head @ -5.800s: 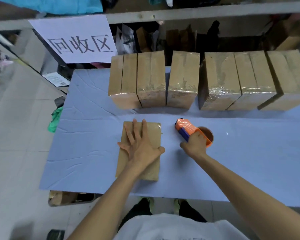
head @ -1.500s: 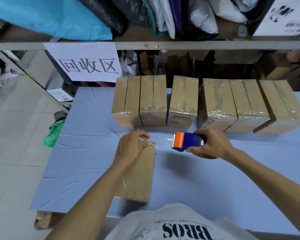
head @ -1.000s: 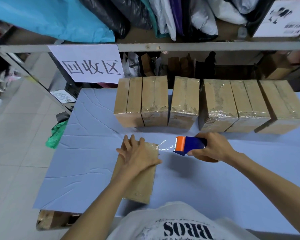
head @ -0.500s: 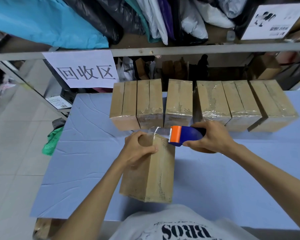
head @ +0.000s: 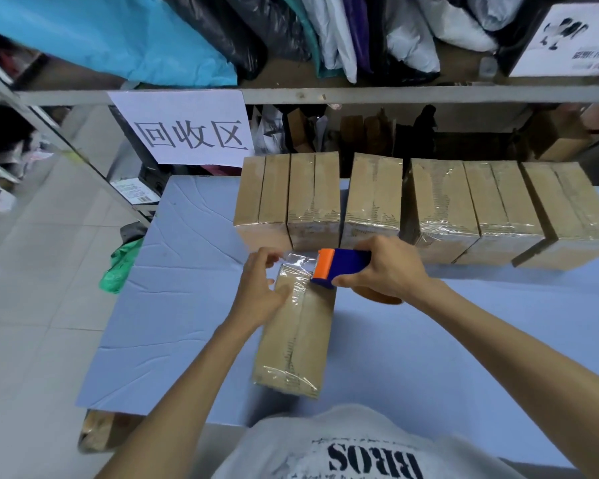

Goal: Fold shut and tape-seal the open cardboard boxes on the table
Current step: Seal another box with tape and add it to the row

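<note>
The long brown cardboard box [head: 296,340] lies on the blue-covered table [head: 187,305]. At its far end the left hand [head: 258,292] holds it, fingers curled over the edge and thumb on top. Just right of these fingers the right hand [head: 389,267] grips the blue and orange tape dispenser [head: 341,266]. Its clear tape strip [head: 296,260] reaches the left fingertips. Beyond the fingers stands a row of taped cardboard boxes [head: 374,198], and further back hangs a white paper sign [head: 191,129].

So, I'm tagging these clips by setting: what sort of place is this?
Probably a small warehouse or packing room: a row of taped brown cardboard boxes on a blue-covered table, a grey metal shelf stuffed with plastic bags, and a white paper sign hung from it.
</note>
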Motion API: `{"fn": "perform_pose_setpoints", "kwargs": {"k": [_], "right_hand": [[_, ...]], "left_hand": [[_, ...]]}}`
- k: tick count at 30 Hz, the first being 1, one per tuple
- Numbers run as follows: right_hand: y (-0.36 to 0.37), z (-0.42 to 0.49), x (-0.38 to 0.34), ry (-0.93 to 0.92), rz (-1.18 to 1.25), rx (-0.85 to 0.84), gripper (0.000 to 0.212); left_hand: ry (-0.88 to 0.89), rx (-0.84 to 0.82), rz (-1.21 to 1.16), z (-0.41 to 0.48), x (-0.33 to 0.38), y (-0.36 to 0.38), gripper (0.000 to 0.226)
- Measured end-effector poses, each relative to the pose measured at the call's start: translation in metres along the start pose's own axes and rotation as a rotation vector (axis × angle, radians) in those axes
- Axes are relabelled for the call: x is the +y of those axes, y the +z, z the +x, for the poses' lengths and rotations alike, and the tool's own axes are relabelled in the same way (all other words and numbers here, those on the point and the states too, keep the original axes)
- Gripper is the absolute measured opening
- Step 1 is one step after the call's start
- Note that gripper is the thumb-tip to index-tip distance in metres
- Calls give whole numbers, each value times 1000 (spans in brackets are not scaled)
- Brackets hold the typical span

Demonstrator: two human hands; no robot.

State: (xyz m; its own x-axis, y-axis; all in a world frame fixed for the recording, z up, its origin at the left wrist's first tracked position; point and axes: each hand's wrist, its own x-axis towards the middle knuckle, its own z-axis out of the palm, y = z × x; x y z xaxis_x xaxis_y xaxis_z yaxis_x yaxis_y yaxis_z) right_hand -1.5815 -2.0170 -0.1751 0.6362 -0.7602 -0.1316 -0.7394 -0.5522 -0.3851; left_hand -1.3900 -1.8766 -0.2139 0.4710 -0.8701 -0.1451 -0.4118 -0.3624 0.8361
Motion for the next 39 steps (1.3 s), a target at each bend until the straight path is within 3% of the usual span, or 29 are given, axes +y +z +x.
{"fn": "perform_pose_setpoints", "kwargs": {"k": [3, 7, 12, 17, 23, 30, 39], "right_hand": [[5, 7, -11, 3, -1, 3, 70], [5, 8, -18, 34, 18, -13, 67], [8, 7, -21, 23, 89, -12, 71], [11, 9, -17, 24, 154, -18, 69], [6, 1, -1, 18, 241, -79, 67], [-14, -27, 45, 125, 147, -168, 73], [-3, 5, -11, 113, -235, -158, 50]], "left_hand": [[61, 26, 308, -20, 11, 15, 52], [-37, -102, 686, -38, 6, 43, 109], [48, -3, 676, -39, -7, 46, 102], [80, -46, 747, -39, -12, 43, 86], [72, -59, 737, -41, -11, 43, 94], [66, -69, 807, -41, -8, 45, 92], [75, -49, 775, -42, -10, 45, 93]]}}
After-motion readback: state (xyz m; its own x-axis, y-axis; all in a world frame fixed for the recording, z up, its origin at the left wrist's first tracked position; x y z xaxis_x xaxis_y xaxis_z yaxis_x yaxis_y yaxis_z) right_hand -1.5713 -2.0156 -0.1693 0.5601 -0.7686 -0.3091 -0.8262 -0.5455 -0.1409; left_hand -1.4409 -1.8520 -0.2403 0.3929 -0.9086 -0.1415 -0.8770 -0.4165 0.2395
